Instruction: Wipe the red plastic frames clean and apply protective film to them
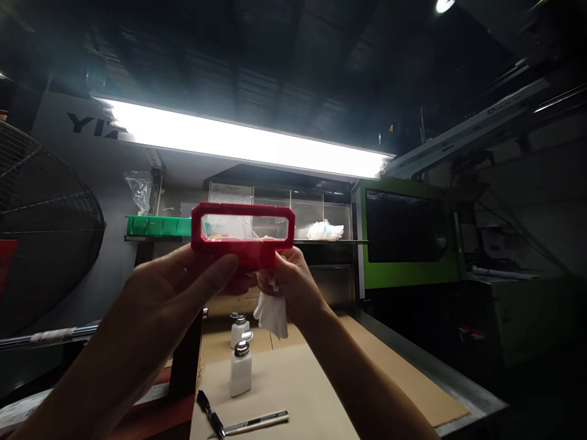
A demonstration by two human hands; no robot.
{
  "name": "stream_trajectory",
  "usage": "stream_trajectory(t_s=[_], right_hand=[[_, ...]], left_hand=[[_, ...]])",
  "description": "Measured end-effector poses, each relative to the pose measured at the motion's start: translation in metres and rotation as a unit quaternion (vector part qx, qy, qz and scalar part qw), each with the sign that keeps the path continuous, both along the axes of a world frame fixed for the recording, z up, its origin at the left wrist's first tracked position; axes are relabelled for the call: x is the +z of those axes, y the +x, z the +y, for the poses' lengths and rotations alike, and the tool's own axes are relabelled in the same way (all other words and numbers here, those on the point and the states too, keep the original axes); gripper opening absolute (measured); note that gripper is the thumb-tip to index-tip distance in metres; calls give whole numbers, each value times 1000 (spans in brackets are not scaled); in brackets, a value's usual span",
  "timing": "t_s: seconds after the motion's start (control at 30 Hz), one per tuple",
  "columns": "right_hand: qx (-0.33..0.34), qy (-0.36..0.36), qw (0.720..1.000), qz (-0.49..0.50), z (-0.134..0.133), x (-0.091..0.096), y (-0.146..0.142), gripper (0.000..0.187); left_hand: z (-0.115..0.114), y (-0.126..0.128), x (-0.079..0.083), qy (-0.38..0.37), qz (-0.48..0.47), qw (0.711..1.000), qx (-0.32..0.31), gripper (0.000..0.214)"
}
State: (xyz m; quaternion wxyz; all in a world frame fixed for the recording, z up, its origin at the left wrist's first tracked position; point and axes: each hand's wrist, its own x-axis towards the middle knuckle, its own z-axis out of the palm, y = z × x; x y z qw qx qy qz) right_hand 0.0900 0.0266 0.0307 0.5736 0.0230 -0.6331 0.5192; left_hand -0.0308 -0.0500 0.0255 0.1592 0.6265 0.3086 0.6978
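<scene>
A red plastic part with a framed, see-through opening (243,245) is held up in front of me, below the bright tube lamp. My left hand (183,281) grips its left side, thumb across the lower front. At its lower right, my right hand (293,278) is closed on the part and also on a crumpled white cloth or tissue (271,315), which hangs down beneath the fingers. Some of the right fingers are hidden behind the part.
Two white pump bottles (241,373) with metal tops and a pen (257,423) rest on the cardboard-covered bench (302,379). A green bin (158,226) and crumpled white material (324,231) sit on the shelf behind. A green machine (362,238) stands right, a fan (46,226) left.
</scene>
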Motion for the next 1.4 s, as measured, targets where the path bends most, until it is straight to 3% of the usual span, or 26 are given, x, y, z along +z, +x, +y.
stream_trajectory(t_s=[0.17,0.3,0.9,1.4], right_hand=[[-51,61,997,16,-4,31,2,34],[-75,92,993,27,-4,41,3,32],[-38,82,996,16,-10,39,0,32],[76,74,992,-72,1,29,-2,37]], left_hand=[[-2,-1,24,76,33,997,-2,34],[-7,2,33,107,51,993,-2,37],[-15,3,32,80,31,996,4,38],[-1,-9,29,55,12,997,-51,32]])
